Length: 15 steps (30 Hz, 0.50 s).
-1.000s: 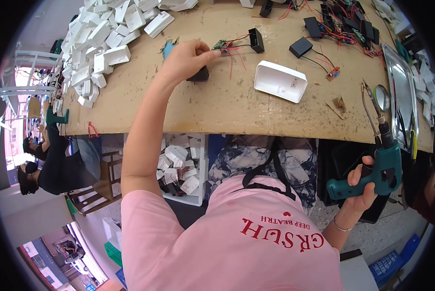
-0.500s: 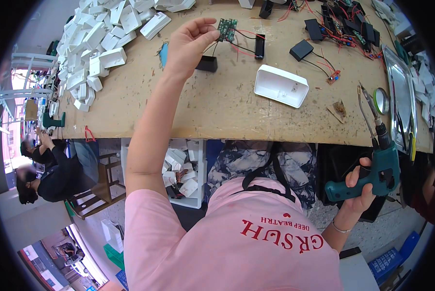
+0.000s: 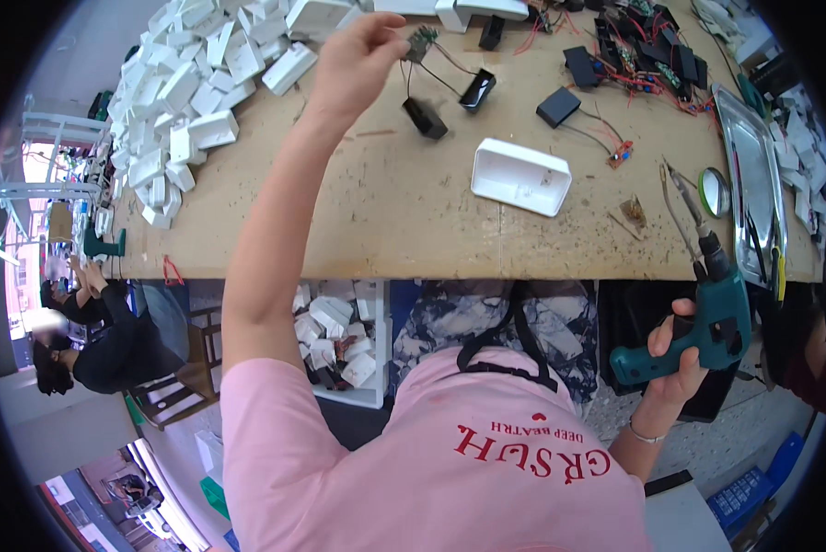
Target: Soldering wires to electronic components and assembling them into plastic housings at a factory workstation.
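Observation:
My left hand (image 3: 358, 69) is pinching a small green circuit board (image 3: 421, 42) by its edge, above the far part of the table. Dark wires run from the board to two black rectangular cases, a left case (image 3: 425, 119) and a right case (image 3: 477, 90), which hang tilted below it. In my right hand (image 3: 678, 363), off the table's near edge, is a teal soldering gun (image 3: 727, 317), its metal tip and curved side tube pointing to the far side. Between the hands, an open white plastic housing (image 3: 521, 177) lies on the table, hollow side up.
White housings (image 3: 192, 101) are heaped at the far left. Black cases with red wires (image 3: 652, 51) pile at the far right, near a single wired black case (image 3: 558, 108). A metal tray (image 3: 751, 175), a round tin (image 3: 713, 191) and solder residue (image 3: 633, 212) lie right.
My left hand has lifted the circuit board, and both black cases now swing tilted from its wires. The whole view has shifted slightly; my right hand keeps its hold on the soldering gun.

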Tool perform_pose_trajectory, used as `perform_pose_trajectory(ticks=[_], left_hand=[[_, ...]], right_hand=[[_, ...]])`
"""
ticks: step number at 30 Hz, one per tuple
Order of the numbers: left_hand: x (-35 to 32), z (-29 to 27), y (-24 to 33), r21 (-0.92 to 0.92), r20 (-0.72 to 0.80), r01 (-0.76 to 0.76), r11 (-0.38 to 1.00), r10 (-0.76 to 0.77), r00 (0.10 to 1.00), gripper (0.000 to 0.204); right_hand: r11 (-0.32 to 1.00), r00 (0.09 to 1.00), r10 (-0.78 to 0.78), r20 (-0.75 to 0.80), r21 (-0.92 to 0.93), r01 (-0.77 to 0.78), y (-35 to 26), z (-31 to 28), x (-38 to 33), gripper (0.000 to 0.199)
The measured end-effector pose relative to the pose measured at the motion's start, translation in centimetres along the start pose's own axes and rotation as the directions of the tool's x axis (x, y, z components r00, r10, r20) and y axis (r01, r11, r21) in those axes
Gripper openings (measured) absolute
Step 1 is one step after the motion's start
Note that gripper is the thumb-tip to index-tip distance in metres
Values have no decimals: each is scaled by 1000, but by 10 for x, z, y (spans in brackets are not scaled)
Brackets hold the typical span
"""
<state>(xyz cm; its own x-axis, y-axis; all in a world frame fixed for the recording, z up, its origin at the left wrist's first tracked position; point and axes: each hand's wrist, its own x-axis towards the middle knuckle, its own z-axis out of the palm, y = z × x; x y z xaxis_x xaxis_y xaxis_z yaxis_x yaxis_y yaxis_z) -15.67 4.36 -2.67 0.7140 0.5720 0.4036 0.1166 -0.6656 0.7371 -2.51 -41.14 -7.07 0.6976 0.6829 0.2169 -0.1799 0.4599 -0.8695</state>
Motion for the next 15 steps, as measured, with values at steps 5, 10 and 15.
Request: perform_pose_trajectory(ticks=[5, 10, 15], left_hand=[[31, -8, 42, -42, 32, 53, 998, -52, 998, 17], [42, -14, 39, 195, 47, 49, 980, -59, 997, 20], [23, -22, 12, -196, 56, 69, 978, -59, 997, 28]], right_hand=[[1000, 995, -22, -94, -12, 21, 4, 1, 0, 66], [1000, 999, -9, -42, 15, 10, 4, 0, 1, 59], [999, 1000, 12, -20, 49, -11, 2, -3, -8, 59]])
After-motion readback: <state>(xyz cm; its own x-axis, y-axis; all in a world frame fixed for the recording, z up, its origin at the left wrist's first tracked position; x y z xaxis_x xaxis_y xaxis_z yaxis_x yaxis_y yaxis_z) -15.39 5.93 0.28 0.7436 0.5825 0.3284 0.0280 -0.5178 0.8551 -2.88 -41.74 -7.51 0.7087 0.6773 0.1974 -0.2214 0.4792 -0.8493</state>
